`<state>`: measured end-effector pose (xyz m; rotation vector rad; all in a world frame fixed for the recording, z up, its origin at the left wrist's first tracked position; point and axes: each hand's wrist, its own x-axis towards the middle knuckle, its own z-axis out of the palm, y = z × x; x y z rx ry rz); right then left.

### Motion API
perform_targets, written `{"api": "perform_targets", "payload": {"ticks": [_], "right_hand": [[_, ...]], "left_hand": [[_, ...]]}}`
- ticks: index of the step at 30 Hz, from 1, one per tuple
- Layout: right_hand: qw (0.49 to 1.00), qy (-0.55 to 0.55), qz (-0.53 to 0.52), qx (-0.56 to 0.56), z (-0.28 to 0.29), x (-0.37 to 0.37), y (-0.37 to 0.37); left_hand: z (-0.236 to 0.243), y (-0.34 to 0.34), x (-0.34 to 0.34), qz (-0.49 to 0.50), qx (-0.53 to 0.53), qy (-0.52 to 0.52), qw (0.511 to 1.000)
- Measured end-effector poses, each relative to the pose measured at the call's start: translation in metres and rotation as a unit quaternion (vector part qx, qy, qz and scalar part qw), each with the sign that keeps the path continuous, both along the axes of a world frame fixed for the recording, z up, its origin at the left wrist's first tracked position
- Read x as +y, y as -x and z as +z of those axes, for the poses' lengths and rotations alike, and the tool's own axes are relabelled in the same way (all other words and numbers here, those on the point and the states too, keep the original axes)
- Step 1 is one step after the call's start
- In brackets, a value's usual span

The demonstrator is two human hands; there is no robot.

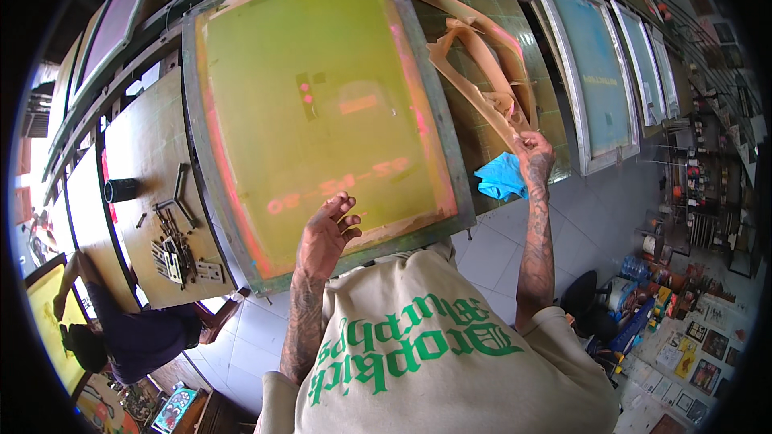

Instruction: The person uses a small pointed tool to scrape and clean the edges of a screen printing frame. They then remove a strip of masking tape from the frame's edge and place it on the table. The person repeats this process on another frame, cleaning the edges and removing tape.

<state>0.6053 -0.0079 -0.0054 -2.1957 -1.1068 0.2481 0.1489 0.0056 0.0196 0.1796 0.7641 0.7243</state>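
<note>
A large screen-printing frame (430, 112) with yellow-green mesh lies in front of me, pink stains along its inner edges. My left hand (324, 233) is raised over its near edge, fingers loosely curled and apart, with nothing in them. To the right, my right hand (535, 153) pinches the near end of long, crumpled strips of brown tape (486, 72), which carry some pink smears. The strips loop away over a board (527, 40) beside the frame. Just below that hand is a crumpled blue cloth-like piece (500, 177); whether my fingers touch it I cannot tell.
Bolts and metal fittings (173, 249) lie on a board at the left, near a black roll (121, 190). Blue-meshed screen frames (591, 72) stand in a row on the right. Another person (145, 337) bends over a yellow screen at the lower left. Containers (635, 297) crowd the floor right.
</note>
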Motion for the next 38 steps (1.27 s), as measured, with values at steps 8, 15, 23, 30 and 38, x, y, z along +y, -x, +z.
{"api": "perform_targets", "payload": {"ticks": [8,15,23,30,38], "right_hand": [[0.999,-0.007,-0.04,-0.012,0.001,-0.008,-0.01],[0.996,0.013,-0.056,-0.07,-0.008,-0.017,-0.02],[0.998,0.006,-0.062,-0.023,-0.01,-0.027,-0.035],[0.981,-0.018,0.044,-0.187,-0.011,-0.038,-0.041],[0.971,-0.135,-0.063,0.189,-0.008,-0.034,-0.045]], "left_hand": [[0.0,0.001,0.004,0.006,0.0,-0.007,1.0],[0.007,-0.005,0.005,0.008,0.003,0.003,1.0],[0.005,-0.001,0.006,0.003,0.019,-0.009,1.0],[-0.003,-0.001,0.004,0.011,0.018,-0.011,1.0],[-0.01,0.001,0.004,0.0,0.018,-0.014,1.0]]}}
